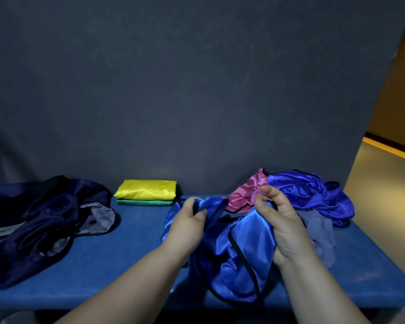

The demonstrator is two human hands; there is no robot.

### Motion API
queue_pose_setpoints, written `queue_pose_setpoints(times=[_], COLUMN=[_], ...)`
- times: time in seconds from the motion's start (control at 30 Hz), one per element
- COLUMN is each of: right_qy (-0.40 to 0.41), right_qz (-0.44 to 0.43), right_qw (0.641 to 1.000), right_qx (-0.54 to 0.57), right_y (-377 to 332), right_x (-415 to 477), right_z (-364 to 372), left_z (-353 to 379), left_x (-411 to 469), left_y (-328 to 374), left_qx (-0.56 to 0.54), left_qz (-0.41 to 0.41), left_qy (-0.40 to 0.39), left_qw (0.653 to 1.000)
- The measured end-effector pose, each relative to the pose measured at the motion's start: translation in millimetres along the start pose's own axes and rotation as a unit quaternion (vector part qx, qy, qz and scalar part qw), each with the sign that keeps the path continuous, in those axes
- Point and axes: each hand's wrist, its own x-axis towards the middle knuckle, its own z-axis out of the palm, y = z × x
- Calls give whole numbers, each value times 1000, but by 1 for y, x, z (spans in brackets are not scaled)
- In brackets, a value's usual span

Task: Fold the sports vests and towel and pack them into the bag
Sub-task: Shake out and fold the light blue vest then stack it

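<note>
between the left hand (188, 224) and right hand (281, 226) hangs a crumpled blue vest (243, 249), both fists clamped on it. beyond the left grip sit folded vests (146, 192).

Dark grey wall (197, 78), blue table (131, 249), tan floor (384, 178), dim light

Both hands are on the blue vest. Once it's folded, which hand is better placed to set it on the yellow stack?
Left, probably. The left hand grips the blue vest on the side nearer the yellow stack; the right hand sits nearer the unfolded pile.
</note>
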Motion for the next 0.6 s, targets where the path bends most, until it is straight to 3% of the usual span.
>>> queue_pose_setpoints(times=[0.2, 0.3, 0.4, 0.5, 0.6], right_qy=[-96, -88, -45, -36, -52], right_qz=[43, 11, -41, -42, 28], right_qw=[989, 996, 989, 985, 986], right_qx=[107, -3, -134, -165, -156], right_y=[-4, 1, 6, 6, 6], right_x=[-3, -2, -1, 1, 3], right_z=[-3, -5, -7, -10, -17], left_z=[13, 14, 13, 9, 3], left_x=[-6, -12, -16, -20, -15], left_y=[-2, 0, -4, -6, -7], left_qx=[-57, -130, -137, -172, -154], left_qz=[-58, -116, -71, -25, 12], left_qy=[-87, -190, -237, -221, -172], left_qw=[993, 966, 959, 960, 973])
